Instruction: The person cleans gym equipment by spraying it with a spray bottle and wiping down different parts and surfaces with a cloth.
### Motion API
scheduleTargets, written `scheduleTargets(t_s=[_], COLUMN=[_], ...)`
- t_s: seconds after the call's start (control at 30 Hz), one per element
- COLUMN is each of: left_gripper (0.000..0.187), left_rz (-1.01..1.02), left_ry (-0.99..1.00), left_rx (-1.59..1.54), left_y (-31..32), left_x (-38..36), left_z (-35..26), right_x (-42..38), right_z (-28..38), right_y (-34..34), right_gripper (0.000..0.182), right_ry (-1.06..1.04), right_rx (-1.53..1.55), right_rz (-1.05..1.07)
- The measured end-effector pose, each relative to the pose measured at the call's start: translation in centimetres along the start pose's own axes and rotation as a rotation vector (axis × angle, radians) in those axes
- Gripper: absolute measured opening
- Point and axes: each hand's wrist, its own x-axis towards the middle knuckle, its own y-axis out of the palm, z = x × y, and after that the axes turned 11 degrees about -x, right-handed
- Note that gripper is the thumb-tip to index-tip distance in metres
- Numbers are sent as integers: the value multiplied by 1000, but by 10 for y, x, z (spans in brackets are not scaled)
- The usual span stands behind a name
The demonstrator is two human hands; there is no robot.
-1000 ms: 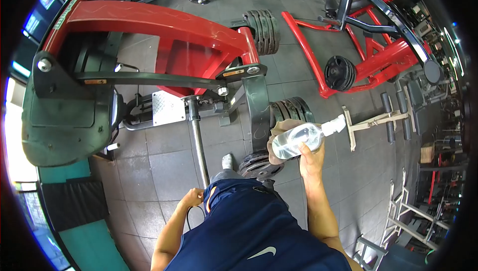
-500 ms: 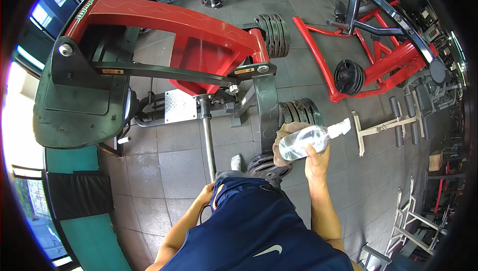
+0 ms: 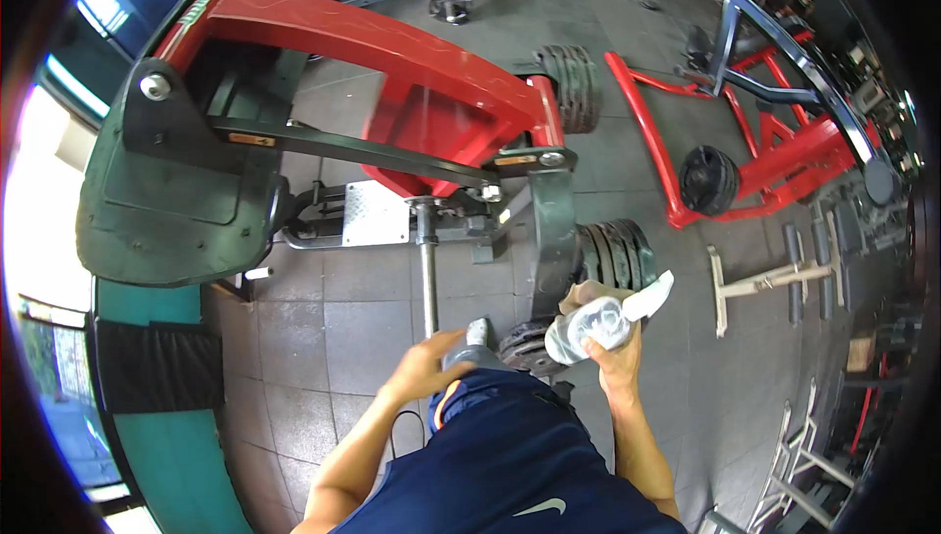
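My right hand (image 3: 618,357) is wrapped round a clear spray bottle (image 3: 591,330) with a white nozzle; a brownish cloth (image 3: 588,293) shows behind the bottle. Beyond them is a stack of weight plates (image 3: 618,252), and a lower plate (image 3: 527,348) lies to the left. My left hand (image 3: 427,365) is over my shorts at waist height, fingers apart and holding nothing, near the lower end of a metal bar (image 3: 428,279).
A large red and black machine (image 3: 372,29) fills the upper left. Another red machine (image 3: 784,169) stands at the right, near a beige frame (image 3: 769,280). Teal panels (image 3: 176,456) line the left side. Far off at the upper right is a person (image 3: 802,2).
My left hand has risen from the side of my shorts and opened. The bottle in my right hand has come down and tilted. The whole view has shifted a little.
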Motion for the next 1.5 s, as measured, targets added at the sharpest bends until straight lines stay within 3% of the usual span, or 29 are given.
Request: scheduleTargets(t_s=[0.07, 0.13, 0.2, 0.23, 0.37, 0.47, 0.5, 0.6, 0.63, 0.67, 0.73, 0.77, 0.87, 0.9, 0.97, 1.03, 1.13, 1.17, 1.23, 1.33, 1.37, 1.43, 1.5], left_gripper=[93, 100, 93, 75, 52, 51, 51, 50, 45, 39, 33, 38, 45, 50, 51, 52, 39, 33, 24, 23, 25, 32, 33], left_rz=[5, 43, 149, 65, 104, 228, 313, 472, 543, 608, 807, 842, 1111, 1153, 1203, 1151, 1027, 931, 813, 659, 585, 457, 413], left_ry=[326, 472, 422, 393, 415, 307, 333, 560, 602, 728, 698, 666, 648, 506, 551, 634, 543, 627, 616, 556, 617, 749, 722], left_rx=[-17, -135, -183, -28, -87, -166, -196, -221, -163, -153, -173, -209, -232, -369, -333, -268, -138, -164, -178, -166, -96, -26, 110], left_y=[18, 38, 61, 78, 119, 164, 178, 239, 261, 284, 324, 345, 408, 425, 460, 477, 480, 481, 479, 476, 479, 487, 492], left_x=[34, 63, 86, 92, 104, 108, 108, 107, 108, 111, 112, 113, 128, 127, 144, 156, 170, 177, 190, 208, 214, 233, 263], left_z=[-59, -101, -121, -123, -142, -156, -169, -194, -202, -213, -242, -251, -275, -279, -279, -288, -303, -299, -294, -313, -317, -328, -336], right_x=[2, -3, -11, -14, -29, -43, -49, -83, -95, -107, -126, -134, -150, -155, -158, -151, -131, -118, -92, -48, -32, 4, 51], right_z=[-7, 8, -8, -14, -12, 11, 14, 33, 43, 46, 53, 73, 83, 88, 88, 89, 90, 92, 95, 92, 91, 54, 37], right_y=[6, 19, 14, 12, -23, -91, -120, -222, -244, -274, -334, -356, -415, -427, -453, -476, -504, -510, -521, -541, -543, -562, -574], right_gripper=[88, 91, 90, 91, 87, 82, 59, 38, 24, 23, 23, 14, 11, 14, 17, 20, 27, 30, 40, 49, 37, 28, 15], right_ry=[-17, 61, 8, -169, -56, -3, -68, 134, 9, 27, 55, 162, -46, -94, -164, -150, 3, 47, 101, 142, 163, -75, -325], right_rx=[-92, -172, -353, -540, -319, -479, -472, -584, -453, -463, -495, -571, -644, -660, -724, -756, -714, -669, -605, -845, -965, -1174, -1249], right_rz=[103, 173, 207, 206, 139, 272, 284, 419, 273, 293, 321, 348, 385, 330, 308, 288, 279, 269, 283, 465, 479, 223, -102])
